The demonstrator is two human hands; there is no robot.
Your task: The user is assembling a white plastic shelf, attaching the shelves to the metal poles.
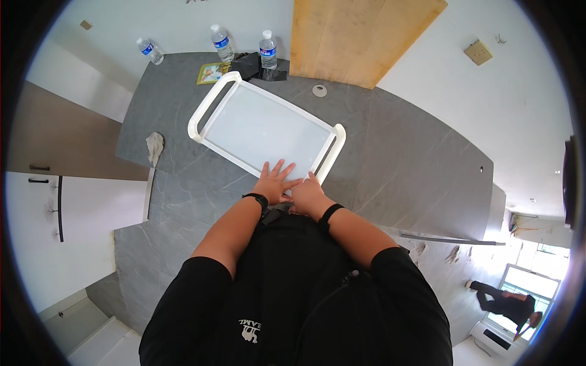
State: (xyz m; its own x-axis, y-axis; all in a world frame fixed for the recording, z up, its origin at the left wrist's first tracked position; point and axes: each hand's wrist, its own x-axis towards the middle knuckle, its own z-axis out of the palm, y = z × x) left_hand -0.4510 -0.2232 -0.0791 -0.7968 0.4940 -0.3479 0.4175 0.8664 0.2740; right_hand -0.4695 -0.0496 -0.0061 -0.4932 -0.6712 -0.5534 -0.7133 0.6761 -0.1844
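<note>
A white rectangular tray (268,131) with a raised rim and a curved handle at each short end lies aslant on the grey counter. My left hand (274,185) is open, its fingers spread over the tray's near edge and onto its flat surface. Beside it, touching or nearly touching, my right hand (308,196) is closed at the tray's near right corner, by the end of the right handle. Some of its fingers are curled out of sight.
Three water bottles (222,44) stand along the wall behind the tray. Near them lie a black plastic bag (246,64) and a yellow-green packet (212,73). A crumpled cloth (155,148) is at the left, a wooden board (360,36) at the back. Another person (513,305) is far right.
</note>
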